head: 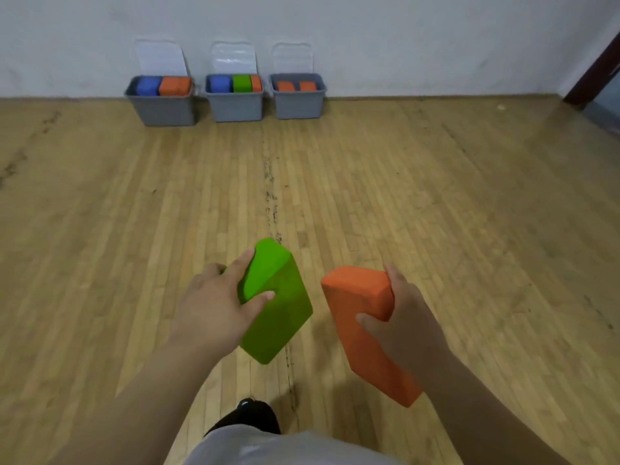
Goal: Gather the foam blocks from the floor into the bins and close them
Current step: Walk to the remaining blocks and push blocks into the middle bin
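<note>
We are gripping a green block (280, 317) in our left hand (214, 303), its fingers (242, 263) curling over the block's top end and the thumb pressing on its near face. Our right hand (407, 327) is clasping an orange block (357, 297) from its right side, thumb lying across the near face and fingers wrapping behind. Both blocks are hanging tilted above the floor (436, 213), with a gap between them. Open floor is stretching from us to three grey bins (235, 109), which are standing in a row against the wall (402, 35) with their clear lids (235, 58) leaning up open. The bins are well apart from our hands. Other blocks (174, 86), blue, orange and green, are sitting inside them. A dark shoe (250, 416) is showing below the green block.
</note>
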Motion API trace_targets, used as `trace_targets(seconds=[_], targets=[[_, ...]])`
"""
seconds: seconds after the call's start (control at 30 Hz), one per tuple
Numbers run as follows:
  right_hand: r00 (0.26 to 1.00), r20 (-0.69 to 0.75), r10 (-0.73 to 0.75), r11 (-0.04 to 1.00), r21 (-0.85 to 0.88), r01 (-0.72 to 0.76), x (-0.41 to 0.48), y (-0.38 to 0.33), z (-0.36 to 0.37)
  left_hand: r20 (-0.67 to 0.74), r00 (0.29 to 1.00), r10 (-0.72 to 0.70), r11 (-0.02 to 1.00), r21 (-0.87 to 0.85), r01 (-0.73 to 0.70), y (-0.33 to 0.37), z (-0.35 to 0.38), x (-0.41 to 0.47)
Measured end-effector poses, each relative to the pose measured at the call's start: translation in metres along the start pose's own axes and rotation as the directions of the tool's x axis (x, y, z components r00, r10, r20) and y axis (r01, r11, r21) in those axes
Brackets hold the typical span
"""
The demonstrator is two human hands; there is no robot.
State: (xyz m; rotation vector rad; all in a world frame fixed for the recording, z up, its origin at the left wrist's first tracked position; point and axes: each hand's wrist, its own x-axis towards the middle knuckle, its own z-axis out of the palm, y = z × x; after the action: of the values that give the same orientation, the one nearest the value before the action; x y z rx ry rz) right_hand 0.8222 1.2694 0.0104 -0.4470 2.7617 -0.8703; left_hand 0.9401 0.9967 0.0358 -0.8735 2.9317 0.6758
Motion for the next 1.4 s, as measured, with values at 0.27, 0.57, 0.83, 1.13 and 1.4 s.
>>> trace_targets(seconds=[0.27,0.57,0.83,1.13,1.4], targets=[[0.995,-0.101,0.013,0.996,0.084,-0.005,0.138,-0.123,0.030,-0.015,0.999,0.030,0.998,0.057,-0.029,-0.064,-0.103,0.172],[0.998,-0.028,-0.052,0.996,0.068,0.054,0.325,-0.148,0.050,-0.017,1.000,-0.026,0.998,0.055,0.027,-0.065,-0.099,0.339],[0.968,0.147,-0.203,0.979,0.017,0.202,0.546,-0.166,0.022,-0.103,0.989,-0.102,0.995,0.005,0.104,-0.004,-0.118,0.526],[0.961,0.118,-0.251,0.968,0.016,0.250,0.755,-0.225,0.004,-0.110,0.986,-0.126,0.991,-0.058,0.120,-0.005,-0.142,0.715],[0.995,0.055,-0.078,0.996,0.039,0.076,0.908,-0.280,0.074,-0.005,1.000,-0.004,0.999,-0.034,0.004,-0.049,-0.166,0.946]])
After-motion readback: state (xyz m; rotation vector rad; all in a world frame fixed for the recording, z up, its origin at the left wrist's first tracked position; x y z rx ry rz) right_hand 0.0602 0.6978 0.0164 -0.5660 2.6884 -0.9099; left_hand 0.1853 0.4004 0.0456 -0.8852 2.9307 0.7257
